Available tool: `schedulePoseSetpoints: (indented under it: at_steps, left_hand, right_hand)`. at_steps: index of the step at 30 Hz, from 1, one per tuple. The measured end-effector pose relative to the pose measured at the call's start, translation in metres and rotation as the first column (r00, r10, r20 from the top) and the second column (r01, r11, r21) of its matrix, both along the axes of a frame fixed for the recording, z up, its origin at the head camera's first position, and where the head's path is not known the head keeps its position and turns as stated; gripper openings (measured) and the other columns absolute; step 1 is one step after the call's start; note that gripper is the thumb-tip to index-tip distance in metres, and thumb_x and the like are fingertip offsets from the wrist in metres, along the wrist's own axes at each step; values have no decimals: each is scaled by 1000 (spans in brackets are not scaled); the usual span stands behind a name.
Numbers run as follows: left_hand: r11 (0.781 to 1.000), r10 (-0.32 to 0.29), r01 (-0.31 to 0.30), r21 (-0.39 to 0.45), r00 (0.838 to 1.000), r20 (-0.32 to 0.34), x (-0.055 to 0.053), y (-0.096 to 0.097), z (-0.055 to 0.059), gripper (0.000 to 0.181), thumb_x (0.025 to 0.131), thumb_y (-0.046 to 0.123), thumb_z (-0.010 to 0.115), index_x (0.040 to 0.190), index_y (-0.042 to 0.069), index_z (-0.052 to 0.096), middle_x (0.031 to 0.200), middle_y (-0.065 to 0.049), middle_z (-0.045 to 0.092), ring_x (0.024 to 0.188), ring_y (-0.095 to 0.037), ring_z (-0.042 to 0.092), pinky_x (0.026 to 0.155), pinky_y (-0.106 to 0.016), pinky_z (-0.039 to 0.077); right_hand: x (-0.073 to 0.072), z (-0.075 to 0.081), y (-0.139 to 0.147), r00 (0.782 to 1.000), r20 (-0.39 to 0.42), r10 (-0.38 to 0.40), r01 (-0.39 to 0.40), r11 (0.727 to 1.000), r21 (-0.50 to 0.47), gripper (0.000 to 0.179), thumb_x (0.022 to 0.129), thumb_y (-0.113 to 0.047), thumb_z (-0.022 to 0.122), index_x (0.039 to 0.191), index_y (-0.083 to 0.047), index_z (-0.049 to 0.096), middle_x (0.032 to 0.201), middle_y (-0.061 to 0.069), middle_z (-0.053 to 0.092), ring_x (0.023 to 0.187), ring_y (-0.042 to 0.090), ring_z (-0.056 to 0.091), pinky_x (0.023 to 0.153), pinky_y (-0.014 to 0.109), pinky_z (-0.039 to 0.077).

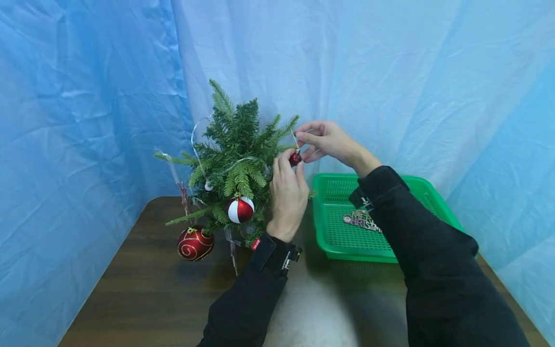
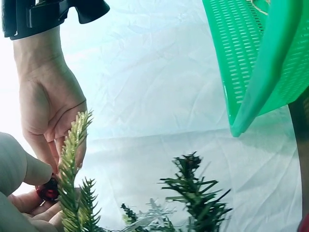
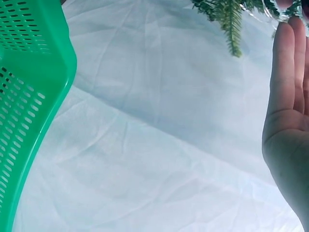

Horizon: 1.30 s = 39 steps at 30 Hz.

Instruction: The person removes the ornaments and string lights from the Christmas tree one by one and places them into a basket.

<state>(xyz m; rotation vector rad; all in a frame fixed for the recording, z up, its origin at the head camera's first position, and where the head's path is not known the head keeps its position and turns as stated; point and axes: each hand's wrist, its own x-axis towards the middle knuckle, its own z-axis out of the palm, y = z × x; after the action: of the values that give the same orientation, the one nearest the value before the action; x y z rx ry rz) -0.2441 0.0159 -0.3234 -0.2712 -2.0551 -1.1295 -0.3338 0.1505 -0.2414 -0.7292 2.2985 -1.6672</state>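
Between the thumb and fingers of my left hand (image 1: 288, 190) is a small dark red bauble (image 1: 295, 159), at the right side of a small Christmas tree (image 1: 243, 130). My right hand (image 1: 329, 142) pinches the bauble's thin gold string (image 1: 295, 140), close to the tip of an upper right branch (image 1: 288, 126). In the left wrist view the bauble (image 2: 48, 189) shows dark behind a branch (image 2: 70, 179), with fingers of both hands around it. The right wrist view has the right hand (image 3: 289, 106) at its right edge, the fingertips partly cut off.
A red-and-white bauble (image 1: 240, 210) and a large red bauble with gold swirls (image 1: 195, 244) hang low on the tree. To the right, a green basket (image 1: 321, 231) holds a Merry Christmas sign (image 1: 364, 220). Blue-white curtains (image 1: 390, 86) stand behind the wooden table (image 1: 143, 289).
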Motion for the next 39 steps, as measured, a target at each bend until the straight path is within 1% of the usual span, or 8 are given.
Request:
schedulePoseSetpoints:
  at_steps: [5, 10, 13, 20, 25, 30, 33, 39]
  left_hand:
    - [1000, -9, 9, -7, 1000, 6, -1, 0, 5, 36, 107, 18, 51, 138, -1, 51, 127, -19, 59, 99, -34, 66, 75, -47, 55]
    - [1000, -13, 13, 6, 1000, 13, -1, 1, 7, 38, 108, 23, 50, 138, 0, 52, 121, -18, 61, 97, -33, 67, 75, -46, 55]
    - [1000, -11, 11, 24, 1000, 16, -1, 2, 9, 39, 109, 26, 49, 139, 1, 52, 121, -17, 61, 97, -32, 66, 75, -45, 54]
    - [998, -26, 24, 60, 999, 46, -2, 4, 12, 41, 108, 26, 49, 140, 1, 52, 125, -16, 61, 103, -31, 65, 80, -44, 53]
    - [999, -16, 13, 40, 998, 67, -3, 5, 9, 39, 108, 26, 50, 139, 2, 53, 126, -16, 62, 106, -32, 65, 82, -47, 53]
    - [998, -27, 23, 54, 997, 74, -4, 4, 6, 41, 109, 27, 48, 140, 2, 52, 130, -16, 61, 109, -32, 64, 84, -46, 53]
    - [997, -32, 28, 66, 998, 63, -5, 5, 7, 41, 109, 27, 47, 141, 2, 50, 130, -16, 60, 106, -31, 65, 82, -44, 53]
    - [997, -19, 16, 77, 999, 30, -6, 6, 11, 41, 109, 27, 46, 142, 2, 48, 125, -15, 59, 97, -29, 63, 75, -42, 52]
  right_hand:
    - [1, 3, -1, 999, -27, -40, 40, 999, -30, 37, 105, -24, 59, 131, 1, 59, 104, 13, 70, 76, 21, 73, 73, 40, 61]
    - [2, 5, 0, 997, -65, -46, 42, 997, -69, 32, 105, -22, 58, 126, 2, 61, 112, 23, 67, 78, 20, 73, 74, 39, 61]
    - [3, 6, -1, 996, -68, -56, 51, 995, -83, 29, 105, -22, 58, 124, 0, 63, 116, 25, 66, 80, 20, 72, 74, 38, 61]
    - [7, 12, -9, 988, 12, -155, 155, 985, -72, 32, 105, -27, 57, 124, -2, 63, 117, 12, 67, 84, 18, 70, 75, 32, 60]
    - [6, 12, -12, 973, 96, -209, 217, 973, -77, 35, 106, -27, 55, 128, -1, 61, 118, 15, 67, 85, 19, 72, 77, 33, 60]
    - [5, 9, -15, 969, 143, -203, 223, 965, -136, 35, 106, -26, 54, 127, 2, 59, 119, 16, 65, 93, 23, 72, 80, 35, 60]
    - [4, 9, -16, 974, 135, -183, 205, 963, -175, 33, 106, -27, 54, 124, 0, 59, 121, 14, 64, 99, 25, 71, 81, 35, 59]
    - [4, 13, -20, 984, 91, -152, 169, 961, -220, 26, 107, -28, 53, 120, -6, 59, 123, 14, 63, 103, 26, 70, 75, 32, 59]
